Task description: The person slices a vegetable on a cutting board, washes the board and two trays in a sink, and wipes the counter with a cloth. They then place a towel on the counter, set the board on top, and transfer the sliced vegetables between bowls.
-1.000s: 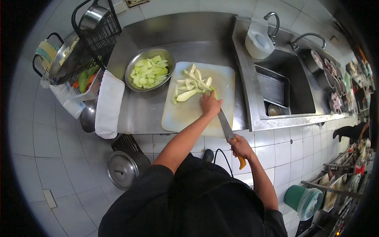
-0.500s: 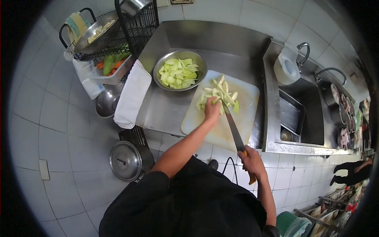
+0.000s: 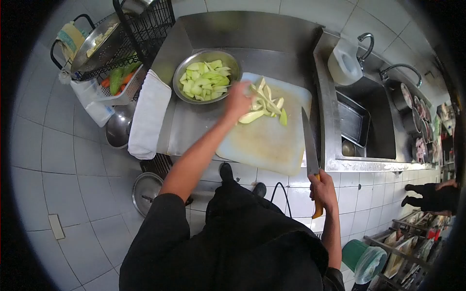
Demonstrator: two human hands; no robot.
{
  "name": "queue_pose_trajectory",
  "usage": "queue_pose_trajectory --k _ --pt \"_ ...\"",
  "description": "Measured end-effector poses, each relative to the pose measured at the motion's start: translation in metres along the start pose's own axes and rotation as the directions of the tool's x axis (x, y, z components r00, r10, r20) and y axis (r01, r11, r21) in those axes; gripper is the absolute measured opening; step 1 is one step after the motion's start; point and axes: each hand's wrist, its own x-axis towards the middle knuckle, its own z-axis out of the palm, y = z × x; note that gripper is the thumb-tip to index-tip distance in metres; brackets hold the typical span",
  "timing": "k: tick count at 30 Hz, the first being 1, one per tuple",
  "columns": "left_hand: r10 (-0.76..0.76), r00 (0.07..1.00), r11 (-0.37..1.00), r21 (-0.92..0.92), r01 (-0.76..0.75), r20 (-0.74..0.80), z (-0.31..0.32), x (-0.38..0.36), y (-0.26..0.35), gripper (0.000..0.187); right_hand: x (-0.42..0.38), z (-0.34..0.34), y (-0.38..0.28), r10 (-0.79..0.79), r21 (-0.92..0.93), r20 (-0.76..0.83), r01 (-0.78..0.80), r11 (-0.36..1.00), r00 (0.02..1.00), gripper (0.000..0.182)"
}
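My right hand (image 3: 323, 190) grips the yellow handle of a long knife (image 3: 310, 145). Its blade points away from me, along the right side of the white cutting board (image 3: 267, 145). My left hand (image 3: 238, 103) is smeared by motion at the board's left edge, between the metal bowl (image 3: 236, 72) and a heap of pale green vegetable pieces (image 3: 266, 101) on the board. I cannot tell whether that hand holds any pieces. Inside the bowl lie many cut light-green slices (image 3: 206, 80).
A folded white cloth (image 3: 150, 114) lies left of the steel counter, beside a basket (image 3: 127, 92) of vegetables. To the right is a sink (image 3: 383, 131) containing a dark tray (image 3: 353, 119). A lidded pot (image 3: 147, 194) stands low at left. Another person (image 3: 432, 198) is at far right.
My left hand has moved left from the pieces towards the bowl. The knife has come off the pieces and swung right with my right hand. The whole view has shifted slightly.
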Motion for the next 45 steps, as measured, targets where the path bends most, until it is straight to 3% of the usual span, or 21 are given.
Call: queue_pose_trajectory --k 1,3,5,6,8,11,14,17,20,23,26,31,32,33,35,38,40,45 --pt "0.055 0.985 0.998 -0.048 -0.048 0.162 0.031 -0.015 -0.002 0.038 -0.003 -0.002 0.010 0.026 0.004 -0.017 -0.026 1.000 1.000 0.017" --pt "0.204 0.936 0.975 0.025 -0.220 0.288 0.079 -0.040 0.005 0.036 -0.008 -0.005 0.031 0.069 0.021 -0.012 -0.069 0.997 0.998 0.018" --pt "0.381 0.886 0.901 0.107 -0.420 0.265 0.116 -0.049 0.010 0.029 -0.013 -0.004 0.049 0.104 0.049 -0.004 -0.104 0.993 0.995 0.019" --pt "0.397 0.875 0.860 0.221 -0.460 0.277 0.133 -0.047 0.008 0.027 -0.017 -0.002 0.052 0.102 0.004 -0.003 -0.102 0.995 0.995 0.018" --pt "0.414 0.856 0.739 0.435 -0.515 0.310 0.158 -0.045 0.003 0.024 -0.022 0.001 0.063 0.107 0.028 -0.006 -0.106 0.994 0.994 0.018" --pt "0.205 0.840 0.682 0.542 -0.491 0.503 0.155 -0.038 0.015 0.024 -0.032 0.002 0.070 0.128 0.072 0.009 -0.129 0.989 0.992 0.017" --pt "0.157 0.799 0.584 0.598 -0.549 0.580 0.168 -0.030 -0.005 0.023 -0.037 0.003 0.075 0.134 0.083 -0.009 -0.133 0.988 0.991 0.015" --pt "0.314 0.845 0.587 0.611 -0.531 0.432 0.160 -0.043 -0.011 0.020 -0.034 0.002 0.080 0.120 0.064 0.005 -0.120 0.991 0.993 0.014" --pt "0.266 0.883 0.797 0.426 -0.428 0.387 0.147 -0.053 -0.014 0.013 -0.028 0.002 0.081 0.137 0.093 0.021 -0.138 0.986 0.990 0.014" --pt "0.102 0.925 0.922 0.314 -0.225 0.366 0.106 -0.060 0.005 0.013 -0.022 0.003 0.075 0.114 0.079 0.056 -0.118 0.990 0.992 0.015" --pt "-0.121 0.967 0.980 0.180 0.080 0.226 0.058 -0.052 0.013 0.018 -0.015 0.006 0.071 0.091 0.055 0.082 -0.095 0.994 0.993 0.015" --pt "-0.196 0.980 0.968 0.154 0.200 -0.042 -0.042 0.008 0.003 0.035 -0.004 0.011 0.073 0.077 0.042 0.118 -0.082 0.996 0.990 0.016" --pt "-0.002 0.957 0.983 0.177 0.055 -0.292 -0.047 0.017 -0.016 0.047 -0.002 0.012 0.073 0.078 0.044 0.121 -0.084 0.995 0.990 0.016" --pt "0.086 0.940 0.901 0.428 0.067 -0.330 -0.062 0.025 -0.011 0.055 -0.002 0.012 0.072 0.093 0.048 0.127 -0.099 0.994 0.988 0.016" --pt "-0.011 0.963 0.926 0.362 0.112 -0.270 -0.080 0.028 -0.005 0.053 -0.001 0.013 0.071 0.120 0.058 0.136 -0.129 0.990 0.983 0.017" --pt "-0.182 0.973 0.969 0.191 0.154 0.139 -0.062 0.001 -0.003 0.048 0.003 0.013 0.075 0.111 -0.037 0.095 -0.107 0.994 0.989 0.020" --pt "-0.025 0.972 0.933 0.354 -0.062 0.235 -0.029 -0.030 -0.025 0.041 0.004 0.011 0.076 0.099 -0.048 0.092 -0.094 0.994 0.991 0.021" --pt "-0.038 0.968 0.906 0.417 -0.072 0.250 0.018 -0.051 -0.050 0.032 0.004 0.008 0.073 0.104 -0.056 0.062 -0.101 0.993 0.993 0.022"
